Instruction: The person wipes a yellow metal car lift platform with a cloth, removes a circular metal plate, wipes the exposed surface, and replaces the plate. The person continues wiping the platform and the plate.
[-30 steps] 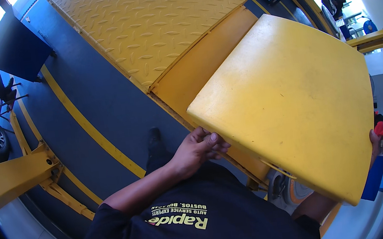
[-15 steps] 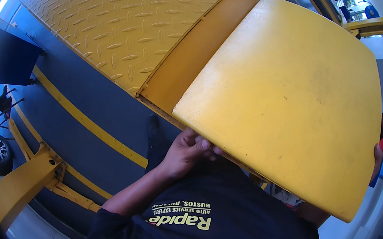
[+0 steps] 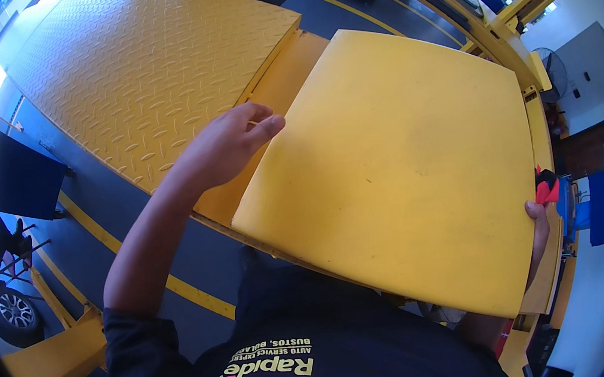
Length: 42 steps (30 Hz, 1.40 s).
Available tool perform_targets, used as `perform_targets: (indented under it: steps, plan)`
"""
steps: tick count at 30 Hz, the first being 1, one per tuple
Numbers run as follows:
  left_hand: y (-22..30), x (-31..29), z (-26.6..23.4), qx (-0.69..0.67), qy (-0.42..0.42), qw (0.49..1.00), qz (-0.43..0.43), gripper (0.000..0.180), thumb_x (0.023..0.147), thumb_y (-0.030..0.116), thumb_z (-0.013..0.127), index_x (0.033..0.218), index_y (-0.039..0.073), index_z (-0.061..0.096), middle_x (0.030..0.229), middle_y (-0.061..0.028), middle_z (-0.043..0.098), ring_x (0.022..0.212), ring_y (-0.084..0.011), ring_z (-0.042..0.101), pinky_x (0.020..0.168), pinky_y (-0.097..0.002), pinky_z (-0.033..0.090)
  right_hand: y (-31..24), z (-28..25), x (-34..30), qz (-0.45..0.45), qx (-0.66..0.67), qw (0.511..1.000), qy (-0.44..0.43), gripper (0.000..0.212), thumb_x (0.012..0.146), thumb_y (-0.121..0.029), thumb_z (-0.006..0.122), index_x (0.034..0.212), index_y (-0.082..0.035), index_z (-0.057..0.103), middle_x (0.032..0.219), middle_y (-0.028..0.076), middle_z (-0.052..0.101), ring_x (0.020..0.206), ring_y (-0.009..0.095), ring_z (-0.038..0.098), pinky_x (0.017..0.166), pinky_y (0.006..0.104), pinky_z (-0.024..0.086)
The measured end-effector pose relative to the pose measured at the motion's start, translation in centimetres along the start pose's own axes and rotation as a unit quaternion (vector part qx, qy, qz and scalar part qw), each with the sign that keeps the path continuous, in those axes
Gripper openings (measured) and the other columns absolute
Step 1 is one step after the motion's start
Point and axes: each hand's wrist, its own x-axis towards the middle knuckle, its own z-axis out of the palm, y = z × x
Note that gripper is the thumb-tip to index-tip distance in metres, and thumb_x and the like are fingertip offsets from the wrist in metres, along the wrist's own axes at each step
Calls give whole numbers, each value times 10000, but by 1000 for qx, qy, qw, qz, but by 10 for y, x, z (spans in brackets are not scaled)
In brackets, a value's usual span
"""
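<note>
Largest first: see dark floor (image 3: 189, 255) down the left side. Then take in diamond-plate yellow deck (image 3: 152, 71), filling upper left. Next find smooth yellow panel (image 3: 398, 176): broad face up, in front of dark shirt (image 3: 365, 331), right of the deck, with plain yellow strip (image 3: 292, 77) in between. Can't tell what else bears the panel from below.

Going smaller: note yellow arm (image 3: 52, 362) at lower left and wheel (image 3: 15, 308) near it, both well apart from the hands.

Down to the hands. Holding nothing visible in left hand (image 3: 238, 143): raised over the strip by the panel's left edge, thumb and fingers loosely curled, slightly apart. Can't tell whether touching the edge. Got right hand (image 3: 537, 214) at the panel's right edge, thumb over the rim. Reads as clamped on the panel; can't confirm the fingers, hidden below.

Judging the step: handling the panel, gripped on the right only. For the next move, calls for a firm right-hand hold, plus left fingers either set squarely on the edge or out of the gap.

Smallest: spot red-and-black item (image 3: 547, 192) just beyond the right thumb; can't make out its kind.
</note>
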Motion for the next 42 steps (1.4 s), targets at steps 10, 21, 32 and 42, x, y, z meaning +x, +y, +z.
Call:
perform_targets:
  steps: [10, 21, 32, 42]
  plan:
    - [6, 157, 60, -198, -102, 959, -173, 597, 1099, 509, 536, 1158, -59, 712, 967, -150, 718, 771, -226, 672, 770, -394, 553, 5, -113, 29, -35, -74, 996, 24, 715, 858, -54, 521, 1563, -4, 419, 1423, 183, 595, 1282, 306, 621, 1119, 406, 484]
    - [-6, 181, 53, -37, -122, 990, -67, 576, 1049, 492, 641, 1146, -73, 704, 980, -160, 744, 834, -256, 716, 750, -388, 564, 30, -95, 6, -75, -283, 945, 143, 674, 934, 8, 704, 1563, -33, 467, 1363, 106, 645, 1207, 211, 645, 1053, 328, 505]
    - [6, 167, -13, 16, -124, 990, -60, 540, 1041, 449, 670, 1124, -82, 715, 951, -178, 761, 767, -251, 755, 733, -334, 620, 48, -65, 14, -89, -222, 960, 143, 690, 900, 39, 766, 1533, -44, 505, 1384, 85, 640, 1221, 196, 640, 1071, 329, 496]
    - [-11, 169, -39, 126, -108, 984, -63, 532, 1014, 408, 674, 1076, -117, 724, 890, -204, 764, 764, -281, 765, 737, -383, 602, 90, -67, 43, -46, -215, 968, 118, 596, 921, 8, 774, 1475, -36, 558, 1323, 77, 694, 1209, 203, 655, 1076, 340, 497]
